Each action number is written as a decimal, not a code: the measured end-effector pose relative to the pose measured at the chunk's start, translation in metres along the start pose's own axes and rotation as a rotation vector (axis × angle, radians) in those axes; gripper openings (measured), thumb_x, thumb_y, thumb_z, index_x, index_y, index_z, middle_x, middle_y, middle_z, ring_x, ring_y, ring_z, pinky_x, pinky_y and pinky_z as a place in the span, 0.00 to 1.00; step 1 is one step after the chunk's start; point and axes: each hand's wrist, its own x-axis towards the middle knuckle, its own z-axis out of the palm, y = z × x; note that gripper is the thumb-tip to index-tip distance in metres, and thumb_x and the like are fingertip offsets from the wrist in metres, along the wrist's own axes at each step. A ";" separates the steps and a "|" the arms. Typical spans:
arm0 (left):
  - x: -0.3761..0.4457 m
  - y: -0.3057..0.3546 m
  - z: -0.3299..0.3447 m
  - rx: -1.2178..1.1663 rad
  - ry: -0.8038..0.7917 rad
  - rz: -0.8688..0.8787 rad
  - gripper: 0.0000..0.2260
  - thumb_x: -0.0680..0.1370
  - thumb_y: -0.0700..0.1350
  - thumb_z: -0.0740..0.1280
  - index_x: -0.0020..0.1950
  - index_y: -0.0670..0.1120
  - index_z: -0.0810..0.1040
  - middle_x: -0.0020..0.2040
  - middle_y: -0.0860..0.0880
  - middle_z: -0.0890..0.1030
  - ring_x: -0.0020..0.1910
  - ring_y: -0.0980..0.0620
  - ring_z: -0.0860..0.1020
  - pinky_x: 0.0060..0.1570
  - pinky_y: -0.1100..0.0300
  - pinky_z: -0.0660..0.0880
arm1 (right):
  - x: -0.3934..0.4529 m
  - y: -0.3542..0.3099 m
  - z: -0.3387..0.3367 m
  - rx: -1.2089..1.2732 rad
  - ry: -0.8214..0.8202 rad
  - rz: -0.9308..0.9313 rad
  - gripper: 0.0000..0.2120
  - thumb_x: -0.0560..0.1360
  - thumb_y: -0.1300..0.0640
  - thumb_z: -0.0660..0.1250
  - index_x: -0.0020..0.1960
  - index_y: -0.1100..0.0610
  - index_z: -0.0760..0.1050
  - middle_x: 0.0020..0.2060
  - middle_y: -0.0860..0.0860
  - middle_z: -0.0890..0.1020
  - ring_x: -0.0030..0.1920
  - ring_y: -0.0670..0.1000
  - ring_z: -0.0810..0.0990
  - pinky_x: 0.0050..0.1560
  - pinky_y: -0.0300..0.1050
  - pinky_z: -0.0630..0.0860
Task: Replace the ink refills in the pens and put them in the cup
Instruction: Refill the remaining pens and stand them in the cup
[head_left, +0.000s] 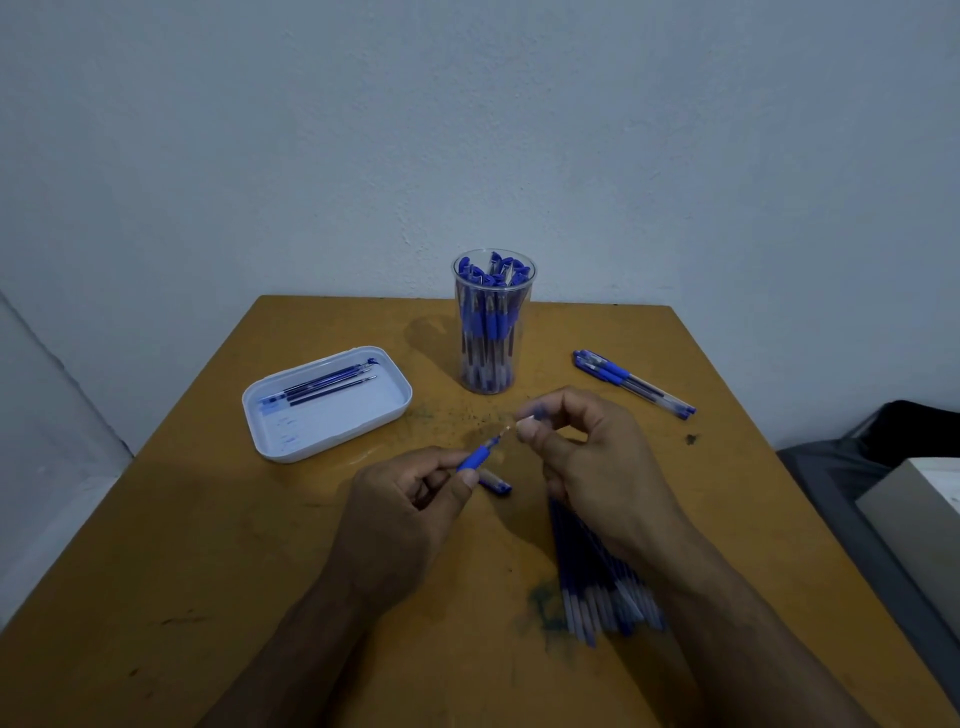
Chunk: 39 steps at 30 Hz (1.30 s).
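**Pen tip pinched between two hands, mid-bench**

Left side of the bench (208, 545): a white tray (332, 431) lies toward the left edge, set askew. Inside it, along its far wall, a few used refills (322, 387) lie side by side; blue ink smears mark the tray floor. Exact count of refills hard to read.

Centre, near half: left hand (405, 514) grips a pen (475, 457) by its blue grip section, fingers curled round it, thumb on top. Most of the barrel is hidden inside the fist. The pen's tip points up and right. Just beyond the thumb, a short blue-ended piece (496, 486) lies on the bench, partly covered by the hand; cannot tell whether cap or pen part.

Centre, far half: a clear cup (492, 322) stands upright near the far edge, packed with blue-capped pens.

Right of centre: right hand (587, 457) pinches something small and pale at the pen's tip between thumb and forefinger; motion blur there, so whether it is the refill point or the nose cone is unclear. Under the right wrist a pile of new refills (602, 597) fans toward the near edge, its far part hidden by the hand and forearm.

Toward the right edge: a small bunch of pens (631, 383) lies flat, angled, well apart from the cup.
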 end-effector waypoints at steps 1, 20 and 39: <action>0.001 0.002 -0.002 -0.016 0.027 -0.031 0.10 0.79 0.45 0.70 0.55 0.61 0.81 0.37 0.51 0.84 0.36 0.48 0.81 0.34 0.54 0.79 | 0.000 -0.001 -0.001 -0.021 0.035 -0.014 0.05 0.80 0.56 0.70 0.47 0.47 0.81 0.40 0.47 0.81 0.32 0.43 0.75 0.36 0.43 0.72; 0.009 0.005 -0.015 -0.248 0.085 -0.161 0.09 0.81 0.39 0.67 0.58 0.50 0.81 0.44 0.49 0.87 0.37 0.48 0.84 0.36 0.60 0.80 | -0.022 0.001 0.041 -0.904 -0.236 -0.073 0.11 0.82 0.48 0.65 0.62 0.48 0.80 0.54 0.46 0.72 0.49 0.47 0.74 0.51 0.45 0.78; 0.007 0.005 -0.014 -0.233 0.024 -0.139 0.10 0.81 0.39 0.67 0.59 0.52 0.81 0.44 0.49 0.87 0.36 0.47 0.83 0.35 0.59 0.80 | -0.018 -0.002 0.030 -0.792 -0.183 -0.112 0.10 0.81 0.49 0.66 0.60 0.49 0.81 0.52 0.45 0.76 0.50 0.44 0.75 0.49 0.38 0.75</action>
